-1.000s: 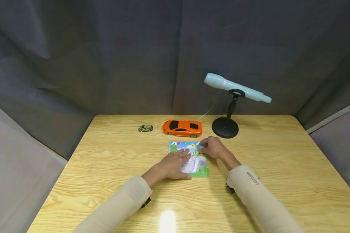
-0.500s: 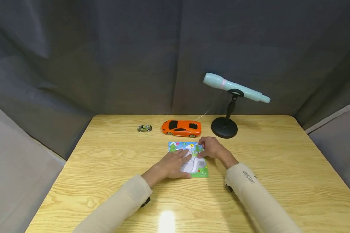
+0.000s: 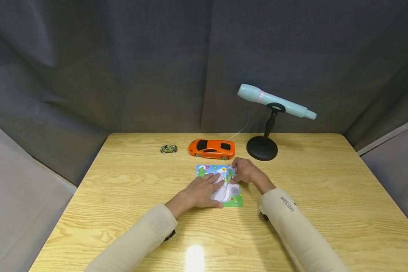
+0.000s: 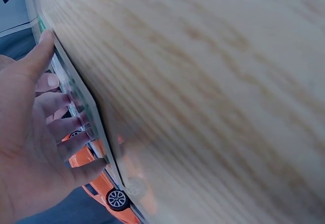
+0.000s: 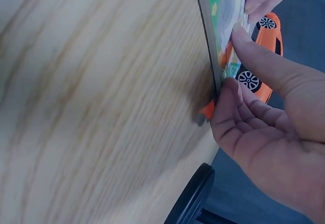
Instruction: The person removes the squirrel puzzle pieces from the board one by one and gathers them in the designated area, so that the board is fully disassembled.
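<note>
A small square cartoon picture board (image 3: 237,201) lies flat on the wooden table, printed with trees, sky, grass and a grey-white animal shape with a bushy tail. My left hand (image 3: 200,192) rests across its left part with fingers spread, covering much of the picture. At the upper right corner my right hand (image 3: 247,172) pinches the board's edge. In the right wrist view the thumb lies on the printed face and the curled index finger sits against the edge. Whether a separate piece is between those fingertips is hidden.
Behind the board stands an orange toy car (image 3: 212,149) with a thin antenna. A small green toy car (image 3: 169,149) is to its left. At the back right, a light-blue microphone (image 3: 285,105) rests on a black stand (image 3: 262,148). A dark curtain (image 3: 156,68) hangs behind the table.
My right thumb has slid slightly toward me along the board's right side, and the right forearm has shifted a little left. The left hand stays in place on the board.
</note>
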The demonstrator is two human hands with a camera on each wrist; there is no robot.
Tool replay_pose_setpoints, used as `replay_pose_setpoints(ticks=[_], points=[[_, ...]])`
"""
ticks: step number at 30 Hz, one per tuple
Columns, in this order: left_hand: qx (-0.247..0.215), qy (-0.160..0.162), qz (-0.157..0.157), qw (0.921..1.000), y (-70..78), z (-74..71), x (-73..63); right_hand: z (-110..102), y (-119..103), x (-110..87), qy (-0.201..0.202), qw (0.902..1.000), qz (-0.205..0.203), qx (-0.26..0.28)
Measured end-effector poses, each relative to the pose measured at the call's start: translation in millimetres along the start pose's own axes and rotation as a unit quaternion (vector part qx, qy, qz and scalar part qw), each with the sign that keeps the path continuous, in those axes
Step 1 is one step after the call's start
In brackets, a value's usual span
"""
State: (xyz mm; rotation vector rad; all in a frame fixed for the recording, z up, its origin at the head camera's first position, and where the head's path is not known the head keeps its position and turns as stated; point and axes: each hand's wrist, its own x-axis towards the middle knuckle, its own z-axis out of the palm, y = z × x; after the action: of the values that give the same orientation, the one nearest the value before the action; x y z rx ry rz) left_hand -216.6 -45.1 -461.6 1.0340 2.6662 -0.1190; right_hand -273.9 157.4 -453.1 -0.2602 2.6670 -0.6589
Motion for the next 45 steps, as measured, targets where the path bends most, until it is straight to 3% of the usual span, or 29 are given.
replay_pose_setpoints(ticks=[8,12,16,27,34,45], points=[[-0.013,-0.005,0.003,0.9999,3.6,-1.6,1.8,-1.3,1.0,-0.3,-0.002,0.9997,0.021,-0.009],[-0.010,-0.007,0.001,0.9999,6.0,-2.5,2.9,-0.7,1.3,-0.3,0.020,0.9990,0.036,-0.018],[-0.007,-0.007,-0.002,1.0000,6.3,-3.2,3.4,0.6,1.2,-0.2,0.053,0.9978,0.039,0.009],[-0.005,0.000,0.005,1.0000,5.8,-2.4,5.2,-3.3,10.4,-3.6,0.089,0.9926,-0.007,0.082],[0.007,0.005,0.005,0.9999,3.3,-1.8,4.2,-10.3,18.3,-17.8,0.095,0.9853,-0.029,0.139],[-0.008,0.007,0.005,0.9999,0.1,1.0,1.8,-28.6,55.0,-41.1,0.099,0.9798,-0.030,0.171]])
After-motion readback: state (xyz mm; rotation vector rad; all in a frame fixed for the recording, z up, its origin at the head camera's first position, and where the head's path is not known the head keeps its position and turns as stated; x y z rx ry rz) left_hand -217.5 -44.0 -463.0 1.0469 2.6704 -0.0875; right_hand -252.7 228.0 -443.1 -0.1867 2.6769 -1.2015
